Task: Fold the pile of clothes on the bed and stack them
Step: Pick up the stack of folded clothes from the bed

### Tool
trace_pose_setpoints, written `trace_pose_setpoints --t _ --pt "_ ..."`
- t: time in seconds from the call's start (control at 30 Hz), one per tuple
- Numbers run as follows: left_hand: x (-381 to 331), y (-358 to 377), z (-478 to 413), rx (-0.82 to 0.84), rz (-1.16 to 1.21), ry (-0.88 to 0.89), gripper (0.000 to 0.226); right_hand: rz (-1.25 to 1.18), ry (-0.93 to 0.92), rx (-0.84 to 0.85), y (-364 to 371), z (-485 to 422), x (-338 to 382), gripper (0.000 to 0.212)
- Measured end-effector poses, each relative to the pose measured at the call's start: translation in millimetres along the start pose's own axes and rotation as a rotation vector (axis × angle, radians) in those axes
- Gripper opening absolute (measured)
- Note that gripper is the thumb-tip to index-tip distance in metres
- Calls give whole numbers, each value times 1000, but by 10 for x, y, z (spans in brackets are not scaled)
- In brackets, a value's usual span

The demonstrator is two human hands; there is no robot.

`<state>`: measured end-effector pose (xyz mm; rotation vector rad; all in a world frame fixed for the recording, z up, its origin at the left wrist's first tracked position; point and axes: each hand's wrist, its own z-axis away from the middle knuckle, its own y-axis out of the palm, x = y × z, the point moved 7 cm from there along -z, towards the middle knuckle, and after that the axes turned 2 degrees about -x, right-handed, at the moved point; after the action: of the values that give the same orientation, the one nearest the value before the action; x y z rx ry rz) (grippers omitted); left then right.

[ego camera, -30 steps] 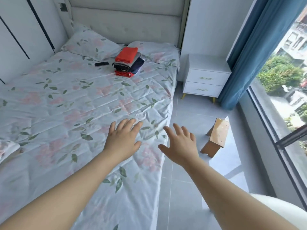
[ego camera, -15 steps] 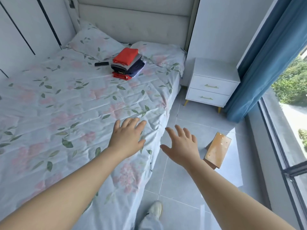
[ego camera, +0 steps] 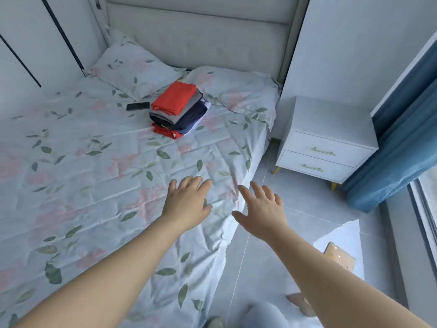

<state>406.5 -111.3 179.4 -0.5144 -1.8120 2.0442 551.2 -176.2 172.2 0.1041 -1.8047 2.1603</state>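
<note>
Fingers (ego camera: 197, 184) straight; folded stack (ego camera: 176, 110) beyond

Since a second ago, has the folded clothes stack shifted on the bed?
No. The folded clothes stack still lies just right of the phone; only the camera moved.

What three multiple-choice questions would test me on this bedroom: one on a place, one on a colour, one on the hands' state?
1. Where is the phone? A on the nightstand; B on the bed beside the clothes stack; C on the floor.
2. What colour is the stack's top garment? A blue; B white; C orange-red.
3. How are the left hand and right hand? A fists; B gripping cloth; C open, empty.
Answers: B, it lies on the sheet; C, an orange-red fold is on top; C, fingers spread, holding nothing.
</note>
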Motion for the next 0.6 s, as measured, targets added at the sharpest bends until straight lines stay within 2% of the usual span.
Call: trace_pose_setpoints --t 0.13,0.33,0.6 --pt "-86 -13 -902 -16 2 -55 60 16 -46 18 -196 -907 -410 66" --pt "-183 45 -2175 -18 46 -241 59 47 -173 88 -510 -2238 -905 63" --pt "167 101 -3207 15 98 -459 58 120 -355 226 -666 -3712 -980 62"
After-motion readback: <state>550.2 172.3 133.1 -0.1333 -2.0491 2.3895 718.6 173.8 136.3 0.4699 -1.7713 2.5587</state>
